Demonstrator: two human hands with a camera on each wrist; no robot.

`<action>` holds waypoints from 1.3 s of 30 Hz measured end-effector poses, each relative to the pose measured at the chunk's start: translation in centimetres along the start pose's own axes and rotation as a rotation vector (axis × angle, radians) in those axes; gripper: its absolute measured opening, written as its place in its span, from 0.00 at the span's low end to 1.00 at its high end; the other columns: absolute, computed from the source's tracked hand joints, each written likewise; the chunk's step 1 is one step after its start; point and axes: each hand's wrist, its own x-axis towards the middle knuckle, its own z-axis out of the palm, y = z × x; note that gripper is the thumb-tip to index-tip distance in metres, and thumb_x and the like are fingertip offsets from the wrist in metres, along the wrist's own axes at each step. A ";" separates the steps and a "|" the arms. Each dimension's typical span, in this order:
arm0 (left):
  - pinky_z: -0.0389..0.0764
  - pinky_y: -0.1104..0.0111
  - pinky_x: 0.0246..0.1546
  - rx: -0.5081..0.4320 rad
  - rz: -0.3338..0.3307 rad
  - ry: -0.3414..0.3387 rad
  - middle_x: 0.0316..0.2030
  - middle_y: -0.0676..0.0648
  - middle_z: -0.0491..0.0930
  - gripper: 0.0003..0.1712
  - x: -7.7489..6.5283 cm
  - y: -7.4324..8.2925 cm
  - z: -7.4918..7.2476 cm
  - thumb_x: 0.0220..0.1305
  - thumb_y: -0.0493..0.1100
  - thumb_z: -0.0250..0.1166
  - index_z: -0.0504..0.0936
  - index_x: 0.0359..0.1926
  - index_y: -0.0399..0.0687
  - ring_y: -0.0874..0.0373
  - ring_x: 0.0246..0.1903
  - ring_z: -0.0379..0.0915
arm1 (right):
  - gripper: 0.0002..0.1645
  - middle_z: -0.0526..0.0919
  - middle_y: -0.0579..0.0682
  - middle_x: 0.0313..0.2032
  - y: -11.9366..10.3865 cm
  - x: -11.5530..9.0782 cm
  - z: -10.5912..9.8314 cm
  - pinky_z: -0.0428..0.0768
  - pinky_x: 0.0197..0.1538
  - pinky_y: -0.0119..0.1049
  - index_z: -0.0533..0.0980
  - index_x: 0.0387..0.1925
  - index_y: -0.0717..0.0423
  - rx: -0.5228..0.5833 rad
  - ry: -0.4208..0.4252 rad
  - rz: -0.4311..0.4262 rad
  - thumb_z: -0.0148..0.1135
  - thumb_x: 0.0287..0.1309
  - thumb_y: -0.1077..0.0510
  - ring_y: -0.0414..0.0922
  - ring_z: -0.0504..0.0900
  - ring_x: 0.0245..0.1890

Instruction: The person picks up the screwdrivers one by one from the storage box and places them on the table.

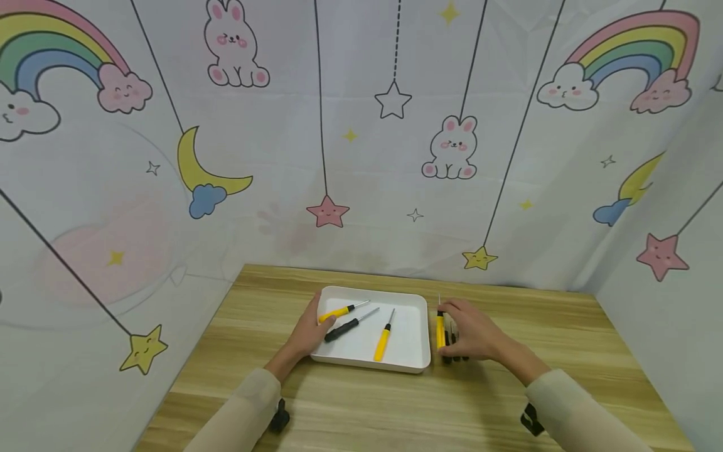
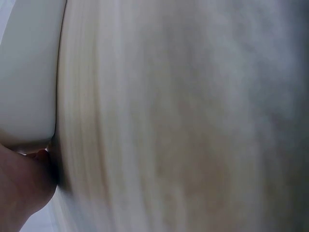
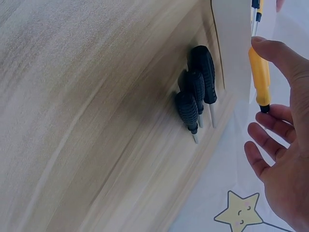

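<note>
Here's the right hand (image 1: 471, 329), thumb and index finger pinching a yellow screwdriver (image 1: 440, 331) along its handle, the other fingers spread loosely apart! That driver stands just beyond the right edge of the white tray (image 1: 409, 314), its thin shaft pointing toward the far edge of the surface (image 1: 395, 402); whether its handle end touches down, I can't tell. On the near-left side, the left hand (image 1: 307, 329) grips the tray's left edge, thumb over the rim.

Handling looks easy: light, stiff, sturdy, though that smooth yellow plastic may slip. The handle's middle offers the best hold; the narrow shaft gives far less to grab.

Now the crowd around it! Close under the right hand, three black screwdrivers (image 3: 195, 86) lie side by side on the surface by the tray's right edge, a tight bunch that fingers could easily knock. The tray's right wall rises just beside the held driver. Inside sit a front yellow driver (image 1: 382, 345) toward the near edge, a black-handled driver (image 1: 342, 330) slanting by the left, and a back yellow driver (image 1: 336, 314) so near the left thumb that contact is unclear.
</note>
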 end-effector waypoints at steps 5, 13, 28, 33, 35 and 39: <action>0.49 0.41 0.79 -0.001 0.003 0.004 0.82 0.31 0.48 0.47 0.0 0.0 0.0 0.79 0.43 0.61 0.44 0.85 0.37 0.34 0.81 0.45 | 0.56 0.75 0.62 0.68 0.4 -0.1 0.0 0.75 0.67 0.64 0.74 0.69 0.62 0.003 0.016 0.000 0.85 0.46 0.37 0.64 0.74 0.67; 0.49 0.41 0.79 -0.002 0.005 0.003 0.82 0.31 0.47 0.47 0.0 0.0 0.0 0.79 0.43 0.60 0.44 0.85 0.37 0.34 0.81 0.45 | 0.54 0.75 0.63 0.68 0.9 -0.5 -0.1 0.75 0.66 0.65 0.74 0.69 0.63 0.010 0.023 0.021 0.86 0.46 0.40 0.65 0.74 0.67; 0.49 0.41 0.79 -0.006 -0.003 0.003 0.82 0.31 0.48 0.47 0.1 -0.1 0.1 0.79 0.43 0.61 0.44 0.85 0.38 0.34 0.81 0.45 | 0.55 0.77 0.61 0.65 2.3 -1.3 0.2 0.76 0.65 0.64 0.75 0.67 0.64 -0.026 0.041 0.017 0.87 0.43 0.40 0.63 0.75 0.65; 0.49 0.41 0.79 -0.005 0.002 -0.001 0.82 0.31 0.48 0.46 0.1 -0.1 0.1 0.79 0.43 0.61 0.44 0.85 0.38 0.34 0.81 0.45 | 0.54 0.78 0.61 0.64 2.7 -1.6 0.1 0.76 0.65 0.65 0.75 0.67 0.64 -0.018 0.046 0.021 0.87 0.43 0.41 0.64 0.75 0.65; 0.49 0.41 0.79 -0.003 0.005 -0.002 0.82 0.31 0.48 0.46 0.1 -0.1 0.1 0.79 0.43 0.61 0.44 0.85 0.38 0.34 0.81 0.45 | 0.55 0.78 0.62 0.65 2.8 -1.7 0.0 0.76 0.65 0.66 0.75 0.67 0.64 -0.014 0.044 0.026 0.87 0.43 0.40 0.65 0.75 0.65; 0.49 0.41 0.79 -0.009 0.009 -0.003 0.82 0.31 0.48 0.47 0.1 -0.1 0.0 0.79 0.43 0.61 0.44 0.85 0.38 0.34 0.81 0.45 | 0.55 0.78 0.62 0.64 3.1 -1.8 0.1 0.76 0.64 0.66 0.75 0.67 0.64 -0.011 0.040 0.031 0.87 0.43 0.40 0.65 0.75 0.65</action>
